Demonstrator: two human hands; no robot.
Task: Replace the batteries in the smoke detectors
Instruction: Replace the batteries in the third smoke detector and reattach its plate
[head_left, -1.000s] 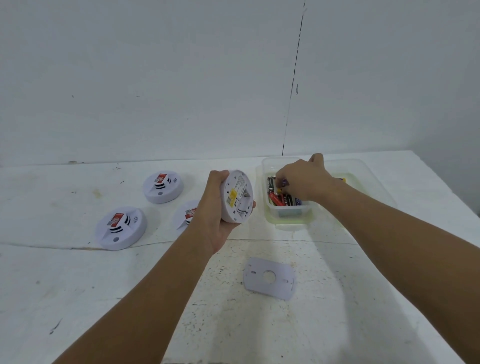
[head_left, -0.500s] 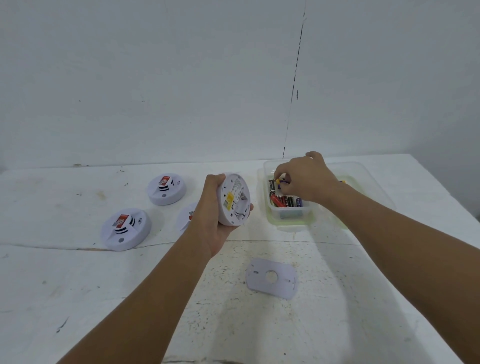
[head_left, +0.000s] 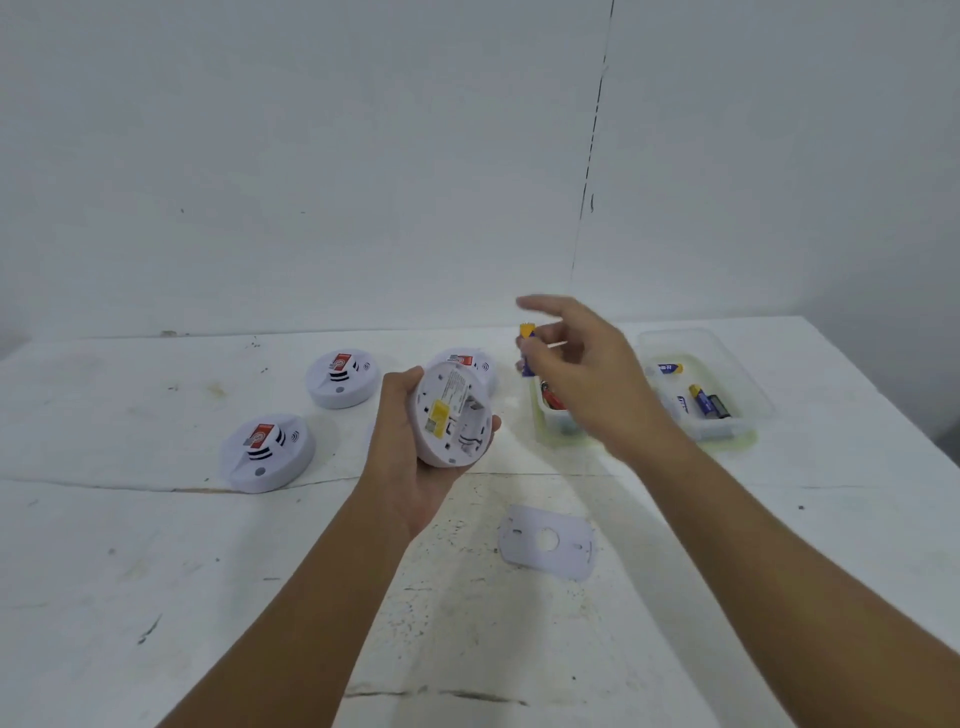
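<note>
The left hand (head_left: 415, 467) grips the opened smoke detector (head_left: 453, 413) by its rim, above the worktop (head_left: 156, 597), back side turned up so that the battery bay shows. The right hand (head_left: 587, 374) pinches one battery (head_left: 527, 345) between thumb and fingers, with the index finger stretched out; it hangs just right of the detector and above the near tub (head_left: 550, 426). I think the risk is in the thin pinch: the battery could slip and roll over the worktop, or it could go in with the poles reversed, because the marks in the bay are too small to read here. The detector rests only in an open palm grip, so a hard push may tip it. Its back plate (head_left: 545, 540) lies loose near the front. Three more detectors (head_left: 267, 452) (head_left: 343, 376) (head_left: 467, 361) wait face up behind the left hand. The far tray (head_left: 748, 384) with loose batteries (head_left: 709, 401) sits right; nothing blocks the short path.
</note>
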